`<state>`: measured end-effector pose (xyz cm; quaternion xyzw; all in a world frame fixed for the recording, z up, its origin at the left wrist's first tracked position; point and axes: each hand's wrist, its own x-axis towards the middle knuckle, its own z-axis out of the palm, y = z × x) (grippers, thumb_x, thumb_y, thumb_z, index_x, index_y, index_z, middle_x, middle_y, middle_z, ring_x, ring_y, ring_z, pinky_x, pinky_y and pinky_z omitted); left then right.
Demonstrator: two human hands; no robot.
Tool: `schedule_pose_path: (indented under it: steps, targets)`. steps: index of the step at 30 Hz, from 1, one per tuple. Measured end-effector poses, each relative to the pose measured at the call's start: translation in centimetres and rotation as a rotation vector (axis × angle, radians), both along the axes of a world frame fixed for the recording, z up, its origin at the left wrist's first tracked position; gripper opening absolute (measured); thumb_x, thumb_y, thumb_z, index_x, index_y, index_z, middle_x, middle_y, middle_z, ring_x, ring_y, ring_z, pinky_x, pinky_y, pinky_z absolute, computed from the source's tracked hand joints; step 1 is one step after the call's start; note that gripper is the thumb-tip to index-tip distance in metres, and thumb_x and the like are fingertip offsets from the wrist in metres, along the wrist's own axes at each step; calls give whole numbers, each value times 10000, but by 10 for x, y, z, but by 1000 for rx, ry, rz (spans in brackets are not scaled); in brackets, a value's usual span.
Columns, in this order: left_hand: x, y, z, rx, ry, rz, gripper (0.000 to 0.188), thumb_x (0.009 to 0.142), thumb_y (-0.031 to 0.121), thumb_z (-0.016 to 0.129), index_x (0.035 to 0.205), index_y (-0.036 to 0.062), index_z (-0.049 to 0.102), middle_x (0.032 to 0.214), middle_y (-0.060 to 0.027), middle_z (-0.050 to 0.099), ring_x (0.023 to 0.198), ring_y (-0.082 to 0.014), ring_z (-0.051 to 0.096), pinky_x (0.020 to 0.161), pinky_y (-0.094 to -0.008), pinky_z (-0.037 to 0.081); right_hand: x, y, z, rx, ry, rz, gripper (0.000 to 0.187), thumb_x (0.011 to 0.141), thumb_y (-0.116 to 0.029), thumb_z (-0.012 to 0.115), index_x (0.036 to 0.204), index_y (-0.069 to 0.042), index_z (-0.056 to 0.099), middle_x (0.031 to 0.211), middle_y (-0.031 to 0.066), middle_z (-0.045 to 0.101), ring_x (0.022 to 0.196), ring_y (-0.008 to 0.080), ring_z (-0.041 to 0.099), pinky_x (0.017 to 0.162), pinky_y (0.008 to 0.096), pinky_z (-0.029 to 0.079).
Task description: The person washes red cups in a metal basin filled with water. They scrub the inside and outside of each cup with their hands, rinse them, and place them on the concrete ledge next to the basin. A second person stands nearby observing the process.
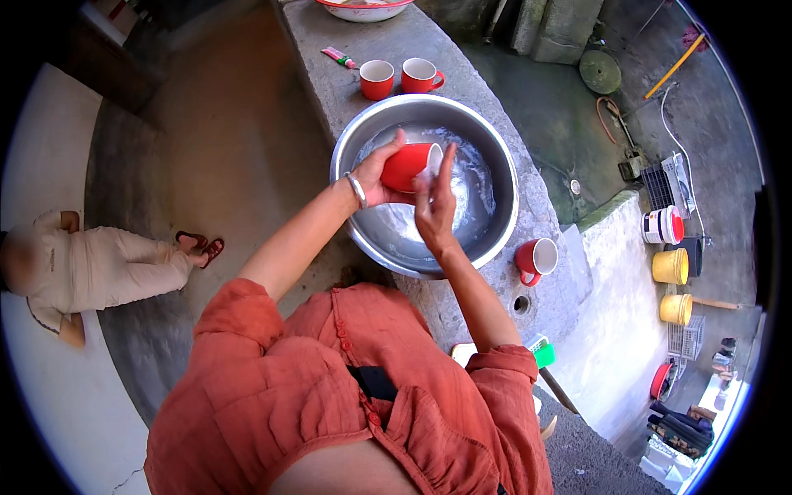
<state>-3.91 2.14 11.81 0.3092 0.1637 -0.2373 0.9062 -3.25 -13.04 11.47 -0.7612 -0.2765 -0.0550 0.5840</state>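
Over the water in a large steel basin (340, 157), my left hand (379, 172) is closed round a red mug (406, 167), a silver bangle on that wrist. The mug lies tilted on its side, its white mouth facing right. At that mouth is my right hand (437, 206), index finger raised and the other fingers curled in at the rim. Something whitish shows by those fingers; I cannot make out whether it is a held thing or foam. Beyond the basin stand two more red mugs, one on the left (376, 80) and one with its handle rightward (419, 76).
Another red mug (536, 260) sits right of the basin, near a round hole (521, 305) in the concrete ledge. A tube (338, 57) and an enamel bowl (363, 10) lie farther off. Yellow buckets (670, 266) stand at right. A person (107, 268) is at far left.
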Motion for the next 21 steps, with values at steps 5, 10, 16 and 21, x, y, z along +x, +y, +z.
schedule_pose_path:
  steps: [5,10,16,21]
  targets:
    - [-3,-16,-37,808,-339,367,602,801,452,602,1228,57,446,1146,-108,542,1000,-230,564,841,-346,478,5,8,-6,425,515,105,665,894,-66,457,1416,-24,47,1238,184,466,977,171,532,844,276,429]
    - [0,-16,-14,994,-737,378,679,776,420,653,1294,83,373,1245,-102,462,1132,-215,471,921,-329,422,27,2,0,680,725,-17,656,892,-23,439,1419,-27,49,1223,181,446,965,159,522,827,257,433]
    - [-15,-13,10,173,-193,87,748,686,563,663,1232,115,415,1170,-68,491,1112,-187,479,906,-382,444,-8,-2,-6,106,-80,30,658,894,-71,443,1422,-50,52,1435,209,220,1188,238,430,929,285,359]
    - [-8,-16,-19,835,-704,399,796,580,479,780,1187,97,433,1113,-63,504,1043,-189,507,898,-306,430,8,-10,5,688,620,331,682,899,-112,482,1423,-52,48,1401,118,309,1212,174,397,1027,300,258]
